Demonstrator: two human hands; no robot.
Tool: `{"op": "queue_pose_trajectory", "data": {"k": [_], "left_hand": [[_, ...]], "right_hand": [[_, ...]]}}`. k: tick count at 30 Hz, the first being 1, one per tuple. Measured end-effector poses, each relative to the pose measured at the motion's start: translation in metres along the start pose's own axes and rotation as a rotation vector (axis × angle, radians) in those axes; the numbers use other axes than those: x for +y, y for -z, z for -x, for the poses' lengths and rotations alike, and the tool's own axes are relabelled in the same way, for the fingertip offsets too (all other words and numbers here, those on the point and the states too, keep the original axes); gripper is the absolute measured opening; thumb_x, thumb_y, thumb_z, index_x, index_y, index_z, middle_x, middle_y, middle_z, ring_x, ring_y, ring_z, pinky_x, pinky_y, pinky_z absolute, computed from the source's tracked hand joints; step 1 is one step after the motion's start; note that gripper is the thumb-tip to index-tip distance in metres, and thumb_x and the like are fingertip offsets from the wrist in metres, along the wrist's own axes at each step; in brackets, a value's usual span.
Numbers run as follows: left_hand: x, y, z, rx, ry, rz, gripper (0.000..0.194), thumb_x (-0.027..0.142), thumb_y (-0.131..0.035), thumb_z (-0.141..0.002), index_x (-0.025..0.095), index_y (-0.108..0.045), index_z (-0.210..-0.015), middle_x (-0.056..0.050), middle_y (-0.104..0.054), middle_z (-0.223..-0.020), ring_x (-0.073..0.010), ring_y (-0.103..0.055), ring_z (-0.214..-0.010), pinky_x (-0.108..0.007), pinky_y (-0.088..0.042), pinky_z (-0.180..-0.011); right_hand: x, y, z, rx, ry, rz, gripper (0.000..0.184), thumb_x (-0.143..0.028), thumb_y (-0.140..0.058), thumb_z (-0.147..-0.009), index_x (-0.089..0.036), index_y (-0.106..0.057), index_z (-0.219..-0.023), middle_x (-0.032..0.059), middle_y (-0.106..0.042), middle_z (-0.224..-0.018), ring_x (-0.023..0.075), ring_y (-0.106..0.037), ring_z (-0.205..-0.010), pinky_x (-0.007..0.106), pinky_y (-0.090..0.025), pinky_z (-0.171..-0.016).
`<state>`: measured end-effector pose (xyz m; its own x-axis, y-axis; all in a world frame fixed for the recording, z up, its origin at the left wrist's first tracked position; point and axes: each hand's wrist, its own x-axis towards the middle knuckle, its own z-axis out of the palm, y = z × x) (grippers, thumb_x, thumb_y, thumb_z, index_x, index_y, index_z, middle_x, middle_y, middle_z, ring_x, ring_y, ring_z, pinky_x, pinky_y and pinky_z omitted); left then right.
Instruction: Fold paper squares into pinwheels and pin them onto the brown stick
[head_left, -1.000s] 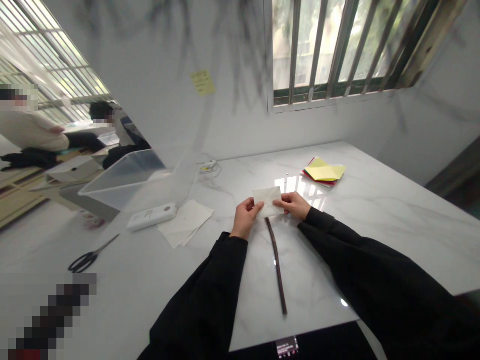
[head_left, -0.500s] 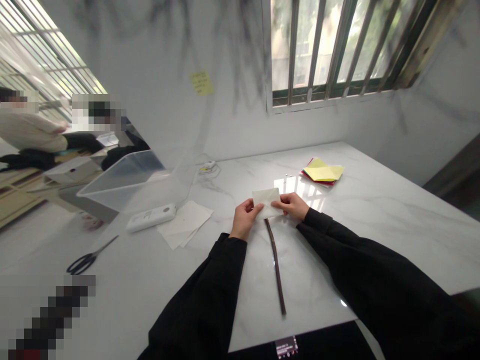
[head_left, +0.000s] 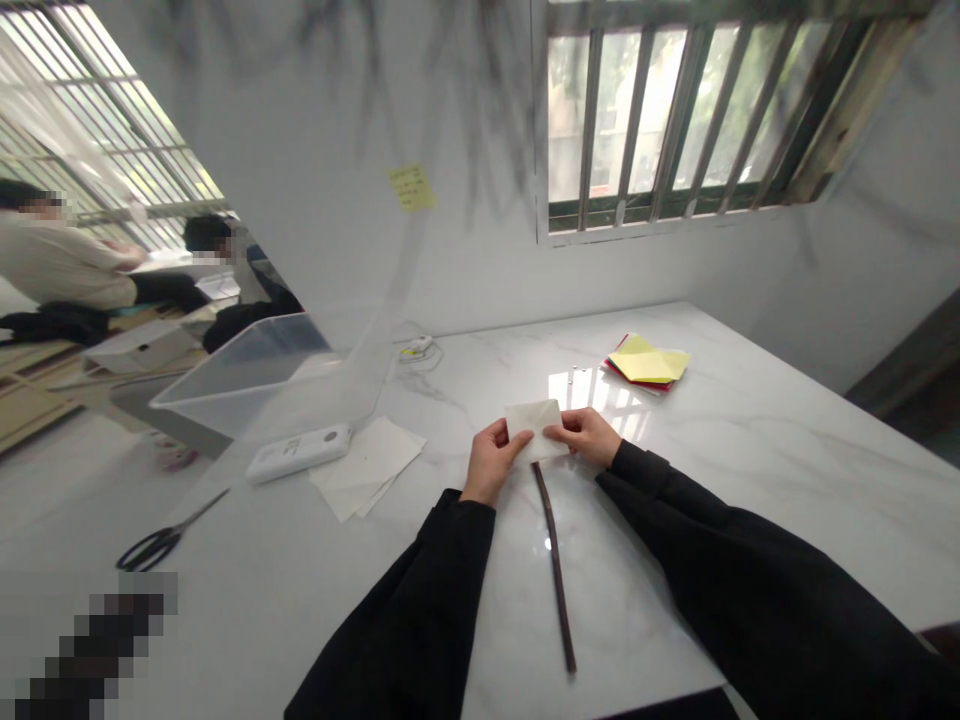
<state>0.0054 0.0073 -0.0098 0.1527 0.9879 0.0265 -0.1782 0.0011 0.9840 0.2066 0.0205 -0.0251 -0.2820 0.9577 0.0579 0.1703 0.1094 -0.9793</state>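
Note:
Between both hands is a small piece of folded white paper (head_left: 534, 418), creased across its face. My left hand (head_left: 495, 458) pinches its left edge with the thumb in front. On the opposite edge, my right hand (head_left: 589, 435) grips the paper between thumb and fingers. A thin dark brown stick (head_left: 556, 570) lies lengthwise on the table below the paper. Its far end comes up to the paper's lower edge; whether they touch I cannot tell.
Left of my hands lie white paper sheets (head_left: 369, 465), a white oblong device (head_left: 300, 453) and scissors (head_left: 169, 535). A clear plastic bin (head_left: 247, 365) stands behind them. Coloured paper (head_left: 646, 362) is stacked at the back right of the marble-patterned table (head_left: 780, 470). Two people sit far left.
The whole view has tilted slightly upward, so the table things appear lower. Both hands keep their hold on the paper, and the stick stays in place.

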Motion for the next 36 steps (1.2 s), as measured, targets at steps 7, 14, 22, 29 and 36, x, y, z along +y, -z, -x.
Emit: {"op": "queue_pose_trajectory", "data": {"k": [7,14,22,29,36], "left_hand": [[0.0,0.001,0.0,0.056,0.019,0.013,0.052,0.04,-0.092,-0.067,0.013,-0.077,-0.11,-0.014,-0.08,-0.107,-0.028,-0.076,-0.094,-0.043,-0.058,-0.093],[-0.004,0.003,-0.002,0.1,0.006,0.03,0.046,0.038,-0.09,-0.069,0.013,-0.077,-0.106,-0.014,-0.08,-0.108,-0.0271,-0.076,-0.094,-0.041,-0.059,-0.092],[-0.006,0.0,-0.003,0.133,0.007,0.077,0.039,0.036,-0.088,-0.072,0.016,-0.077,-0.105,-0.012,-0.08,-0.107,-0.0281,-0.077,-0.097,-0.041,-0.06,-0.091],[-0.003,-0.003,0.0,0.146,0.028,0.109,0.035,0.032,-0.085,-0.073,0.016,-0.077,-0.104,-0.012,-0.08,-0.106,-0.0279,-0.076,-0.097,-0.042,-0.06,-0.092],[-0.002,-0.005,0.0,0.161,0.004,0.125,0.034,0.03,-0.084,-0.074,0.015,-0.076,-0.103,-0.012,-0.08,-0.105,-0.0271,-0.076,-0.095,-0.04,-0.059,-0.091]], "right_hand": [[-0.004,0.005,0.001,0.006,0.035,-0.019,0.056,-0.068,-0.07,-0.08,-0.015,-0.076,-0.099,0.0046,-0.071,-0.081,0.0159,-0.057,-0.065,0.028,-0.045,-0.058],[0.023,0.047,-0.019,0.553,0.068,0.343,0.041,-0.051,-0.07,-0.082,-0.017,-0.075,-0.106,0.0082,-0.075,-0.089,0.0216,-0.067,-0.081,0.037,-0.054,-0.083],[0.031,0.055,-0.063,0.618,-0.032,0.691,0.03,-0.045,-0.068,-0.082,-0.018,-0.079,-0.092,0.008,-0.074,-0.083,0.022,-0.066,-0.076,0.033,-0.047,-0.075],[0.032,0.061,-0.071,0.641,-0.056,0.682,0.028,-0.04,-0.063,-0.084,-0.018,-0.08,-0.089,0.0101,-0.078,-0.086,0.0257,-0.069,-0.082,0.037,-0.048,-0.081],[0.029,0.06,-0.043,0.652,0.032,0.349,0.039,-0.057,-0.071,-0.079,-0.018,-0.07,-0.081,0.0141,-0.078,-0.095,0.0261,-0.071,-0.084,0.039,-0.057,-0.08]]}}
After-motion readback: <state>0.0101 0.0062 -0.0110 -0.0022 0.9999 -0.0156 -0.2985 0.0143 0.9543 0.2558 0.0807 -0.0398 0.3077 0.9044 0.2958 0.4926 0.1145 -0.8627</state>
